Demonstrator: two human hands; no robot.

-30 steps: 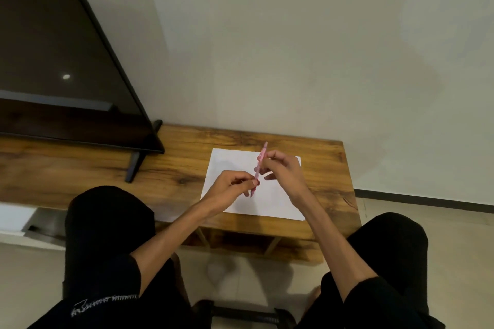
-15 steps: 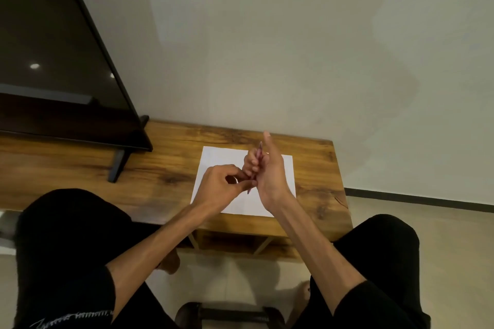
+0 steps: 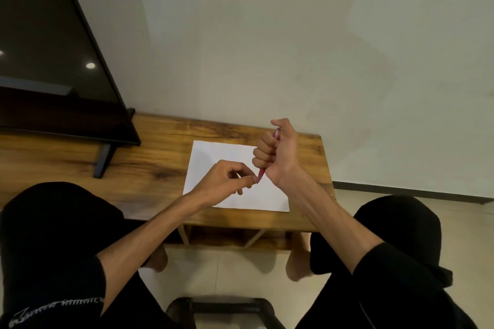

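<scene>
A white sheet of paper [image 3: 213,157] lies flat on a low wooden table [image 3: 160,147]. My right hand [image 3: 278,152] is held above the sheet with its fingers curled around a pink pen [image 3: 261,174], which stands nearly upright inside the fist. Only the pen's lower end and its top tip show. My left hand [image 3: 227,181] is just left of it, with thumb and forefinger pinching the pen's lower tip.
A large dark TV screen [image 3: 53,61] on a black stand [image 3: 103,160] fills the table's left part. A pale wall rises behind. My dark-trousered knees flank the table, bare feet on the tiled floor. A dark stool edge [image 3: 219,304] sits below.
My right hand has turned from a fingertip pinch to a full fist around the pen, raising it upright. My left hand stays at the pen's lower end. The camera shifted slightly.
</scene>
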